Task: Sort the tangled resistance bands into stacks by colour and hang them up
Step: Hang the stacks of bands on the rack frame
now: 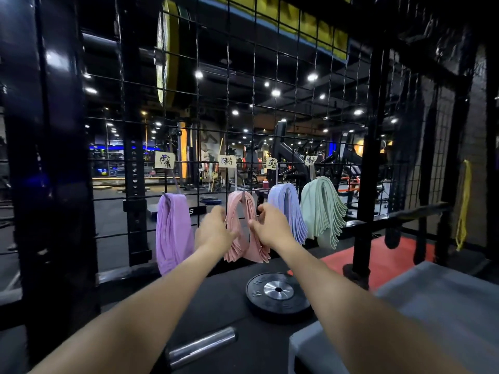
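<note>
From the head camera, both bare arms reach forward to the black wire grid panel (270,117), where the left hand (214,230) and the right hand (270,228) each curl their fingers on the hanging stack of pink flat rubber resistance bands (243,209), the left hand on its left drape and the right hand on its right drape. Left of the left hand hangs the stack of purple bands (172,230); right of the right hand hang the stack of pale blue bands (290,203) and, beyond it, the stack of mint green bands (322,209), each under a small paper label. Below the right forearm a black weight plate with a silver hub (278,295) lies flat on the dark floor.
</note>
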The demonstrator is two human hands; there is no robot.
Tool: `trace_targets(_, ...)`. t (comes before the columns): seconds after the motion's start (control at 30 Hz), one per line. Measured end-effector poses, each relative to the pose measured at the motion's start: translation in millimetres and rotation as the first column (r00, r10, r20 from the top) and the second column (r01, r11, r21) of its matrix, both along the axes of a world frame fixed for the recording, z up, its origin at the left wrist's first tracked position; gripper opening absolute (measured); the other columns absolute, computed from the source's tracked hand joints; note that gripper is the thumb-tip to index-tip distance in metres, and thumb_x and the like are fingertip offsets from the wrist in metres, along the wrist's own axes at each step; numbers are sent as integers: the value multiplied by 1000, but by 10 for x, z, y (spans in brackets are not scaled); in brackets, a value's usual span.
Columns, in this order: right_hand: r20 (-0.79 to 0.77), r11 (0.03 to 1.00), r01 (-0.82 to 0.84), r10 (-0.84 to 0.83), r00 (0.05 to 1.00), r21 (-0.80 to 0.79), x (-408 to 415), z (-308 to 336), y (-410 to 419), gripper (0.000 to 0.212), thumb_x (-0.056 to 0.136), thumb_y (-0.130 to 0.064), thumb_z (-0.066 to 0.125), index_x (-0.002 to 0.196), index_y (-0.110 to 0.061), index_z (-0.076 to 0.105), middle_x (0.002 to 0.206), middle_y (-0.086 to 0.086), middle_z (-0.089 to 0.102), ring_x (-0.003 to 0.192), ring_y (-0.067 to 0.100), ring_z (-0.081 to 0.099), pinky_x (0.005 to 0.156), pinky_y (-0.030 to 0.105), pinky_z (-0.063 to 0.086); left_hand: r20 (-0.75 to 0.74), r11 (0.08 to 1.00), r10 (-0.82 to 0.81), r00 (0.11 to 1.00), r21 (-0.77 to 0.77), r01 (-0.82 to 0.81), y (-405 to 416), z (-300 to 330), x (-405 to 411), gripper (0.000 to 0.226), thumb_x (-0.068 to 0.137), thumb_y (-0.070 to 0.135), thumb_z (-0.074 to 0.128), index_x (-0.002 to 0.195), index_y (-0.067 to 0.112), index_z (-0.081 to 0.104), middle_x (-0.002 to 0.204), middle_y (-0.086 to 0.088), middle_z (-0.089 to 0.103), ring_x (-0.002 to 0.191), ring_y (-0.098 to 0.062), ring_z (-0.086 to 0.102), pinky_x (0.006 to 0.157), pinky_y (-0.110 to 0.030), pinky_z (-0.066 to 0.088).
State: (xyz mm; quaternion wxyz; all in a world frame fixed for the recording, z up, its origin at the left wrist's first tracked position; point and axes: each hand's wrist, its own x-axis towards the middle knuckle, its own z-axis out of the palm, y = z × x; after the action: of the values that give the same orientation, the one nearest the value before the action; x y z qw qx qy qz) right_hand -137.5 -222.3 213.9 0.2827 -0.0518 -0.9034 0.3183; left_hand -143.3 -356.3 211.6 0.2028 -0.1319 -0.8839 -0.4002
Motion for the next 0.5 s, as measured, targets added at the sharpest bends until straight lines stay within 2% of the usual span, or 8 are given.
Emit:
trace_targets(0.1, 14, 1000, -22, 22, 1000, -18, 3, -119, -53, 35, 86, -28, 62, 115, -11, 52, 111, 7, 60, 104, 26, 57, 89, 37, 47, -12, 1000, 6, 1000, 31, -6, 41, -206, 12, 34, 84, 26, 64, 113, 14, 52, 110, -5, 65, 97, -24, 61, 81, -34, 49)
trace_targets(0.17, 38, 1000, -10, 9, 999, 11, 11, -161, -83, 31, 83, -26, 64, 109, -12, 54, 105, 5, 62, 98, 25, 59, 85, 36, 49, -16, 998, 18, 1000, 63, -17, 52, -286, 17, 26, 84, 18, 63, 107, 13, 53, 104, -4, 65, 89, -21, 59, 73, -31, 46)
trace_targets(0.27, -12, 989, 102, -102, 995, 105, 38, -187, -66, 21, 82, -6, 55, 102, -10, 56, 103, 9, 63, 96, 31, 60, 78, 36, 50, -80, 995, 52, 995, 89, -45, 25, -302, 60, 20, 78, -3, 51, 88, 14, 53, 87, -1, 59, 78, -21, 52, 65, -29, 37)
trace_targets(0.33, -85, 962, 192, -178, 980, 195, 97, -188, -58, 19, 83, -1, 47, 96, -10, 56, 99, 10, 62, 92, 33, 59, 67, 33, 43, -185, 998, 66, 981, 17, -64, 3, -315, 104, 20, 78, -5, 47, 81, 14, 47, 82, 2, 52, 74, -22, 48, 62, -30, 32)
trace_targets(0.43, -160, 948, 202, -165, 973, 248, 145, -251, -83, 18, 81, -1, 44, 91, -11, 56, 95, 9, 60, 88, 33, 58, 62, 33, 39, -323, 993, 45, 945, -86, -76, -15, -393, 138, 6, 89, 9, 50, 93, 13, 51, 91, 1, 51, 79, -24, 52, 61, -30, 30)
trace_targets(0.5, -117, 953, 107, -76, 990, 284, 116, -309, -133, 20, 79, -2, 49, 94, -12, 57, 97, 8, 58, 92, 31, 56, 65, 32, 41, -327, 993, 28, 945, -103, -65, -28, -439, 109, 9, 90, 14, 51, 98, 14, 54, 97, 0, 55, 86, -25, 57, 62, -31, 33)
